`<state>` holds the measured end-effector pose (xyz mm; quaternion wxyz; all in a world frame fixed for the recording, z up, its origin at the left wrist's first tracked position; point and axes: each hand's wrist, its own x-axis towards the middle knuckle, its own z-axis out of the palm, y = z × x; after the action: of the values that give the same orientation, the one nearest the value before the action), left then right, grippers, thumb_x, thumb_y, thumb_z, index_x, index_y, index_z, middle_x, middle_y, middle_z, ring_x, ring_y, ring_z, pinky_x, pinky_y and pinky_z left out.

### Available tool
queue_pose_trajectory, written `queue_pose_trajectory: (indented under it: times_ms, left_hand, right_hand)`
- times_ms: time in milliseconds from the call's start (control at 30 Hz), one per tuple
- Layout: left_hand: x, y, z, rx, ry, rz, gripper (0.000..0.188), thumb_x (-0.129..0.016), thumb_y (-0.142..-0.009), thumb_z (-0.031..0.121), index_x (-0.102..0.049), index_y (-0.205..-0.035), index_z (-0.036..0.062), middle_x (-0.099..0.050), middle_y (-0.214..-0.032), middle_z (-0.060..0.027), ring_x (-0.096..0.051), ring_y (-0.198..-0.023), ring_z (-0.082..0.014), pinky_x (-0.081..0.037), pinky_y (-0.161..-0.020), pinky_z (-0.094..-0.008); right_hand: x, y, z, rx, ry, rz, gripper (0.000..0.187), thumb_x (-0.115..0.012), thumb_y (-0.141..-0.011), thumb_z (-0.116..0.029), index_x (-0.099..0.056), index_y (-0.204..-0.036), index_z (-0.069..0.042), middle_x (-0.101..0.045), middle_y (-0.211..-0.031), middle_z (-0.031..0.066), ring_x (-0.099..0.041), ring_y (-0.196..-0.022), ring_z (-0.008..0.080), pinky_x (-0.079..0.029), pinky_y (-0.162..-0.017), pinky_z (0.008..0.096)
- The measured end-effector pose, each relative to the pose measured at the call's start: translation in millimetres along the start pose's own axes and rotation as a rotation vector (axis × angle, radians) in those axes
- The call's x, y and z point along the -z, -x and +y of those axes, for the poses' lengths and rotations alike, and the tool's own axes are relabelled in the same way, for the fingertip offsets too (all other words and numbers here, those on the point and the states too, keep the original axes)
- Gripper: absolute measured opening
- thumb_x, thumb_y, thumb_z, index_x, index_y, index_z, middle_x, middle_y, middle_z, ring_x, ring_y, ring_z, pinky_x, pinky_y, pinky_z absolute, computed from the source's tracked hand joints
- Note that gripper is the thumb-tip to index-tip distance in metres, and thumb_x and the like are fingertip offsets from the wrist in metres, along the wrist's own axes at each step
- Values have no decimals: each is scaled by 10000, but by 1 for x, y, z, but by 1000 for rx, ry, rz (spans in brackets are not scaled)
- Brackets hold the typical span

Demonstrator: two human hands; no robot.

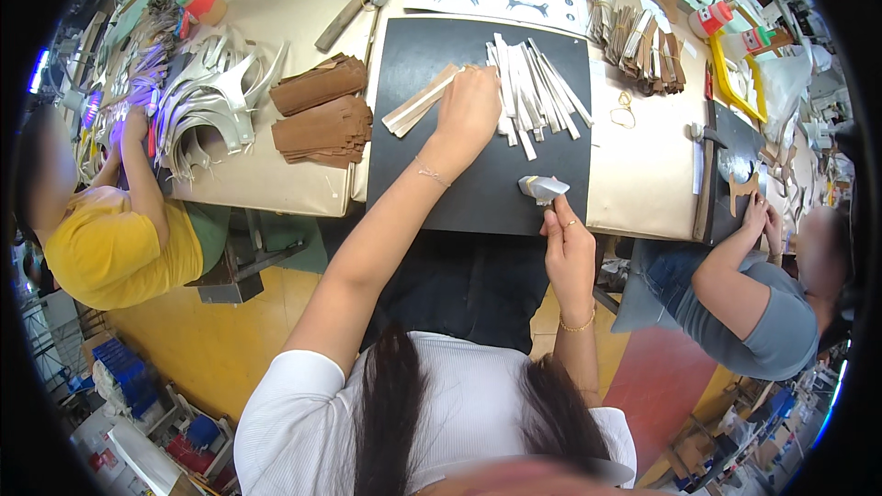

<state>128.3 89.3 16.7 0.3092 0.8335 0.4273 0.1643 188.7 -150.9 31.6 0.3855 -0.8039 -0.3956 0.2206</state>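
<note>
Head: left hand (471, 106) over brown-white strips (420, 102) (grip hidden, can't tell)
Right hand (571, 243): pinching silver piece (544, 187)
White strips (522, 101): beyond pinch

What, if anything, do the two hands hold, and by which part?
The right hand holds a small silvery object by its near edge. The left hand covers ends of brown-and-white strips; its grip cannot be told.

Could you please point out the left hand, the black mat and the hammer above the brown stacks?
Left hand (470, 108): head view, on the back of the hand.
Black mat (489, 191): head view, on its bare lower part.
Hammer (341, 24): head view, on its handle.
</note>
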Motion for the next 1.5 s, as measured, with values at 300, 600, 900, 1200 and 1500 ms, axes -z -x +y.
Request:
queue_pose_trajectory:
  times_ms: [300, 600, 900, 1200, 1500]
  left_hand:
    - [44, 28, -47, -29, -157, 278, 289, -788, -834, 112, -731, -1095, 4, -659, -1003, -168, -621, -996, -369, -498, -906, -439]
    - [48, 29, -60, -186, -82, 230, 189, -802, -812, 59, -634, -843, -20, -660, -907, -149, -649, -876, -332, -500, -781, -445]
    - [94, 34, -55, -75, 95, -290, 321, -770, -890, 283, -671, -845, -19, -721, -953, -173, -692, -974, -335, -503, -810, -394]
    - [109, 60, -41, -145, 228, -511, 318, -822, -832, 276, -689, -732, 5, -737, -1000, -178, -688, -1031, -240, -518, -791, -362]
    - [18, 105, -20, -204, 145, -76, 265, -715, -889, 62, -731, -1153, 50, -661, -904, -104, -647, -799, -292, -494, -753, -395]
  right_hand:
    - [2, -4, -5, 9, -36, 6, 405, -553, -1059, -118, -541, -1454, -28, -563, -749, 56, -508, -682, 112, -462, -655, 251]
    - [-7, -10, -21, 72, -66, -19, 409, -578, -1030, -86, -565, -1439, -81, -641, -862, 143, -612, -681, 234, -520, -687, 318]
    - [-10, -7, -19, 30, -22, -51, 399, -592, -1020, -86, -576, -1417, -54, -661, -911, 170, -629, -713, 288, -522, -697, 337]
    - [-7, -9, -24, 67, -2, -15, 397, -585, -1025, -85, -576, -1420, -57, -644, -863, 151, -644, -709, 258, -524, -688, 338]
    - [-5, -12, -22, 142, 84, 32, 409, -590, -1023, -118, -582, -1432, -122, -664, -900, 137, -654, -730, 301, -535, -700, 365]
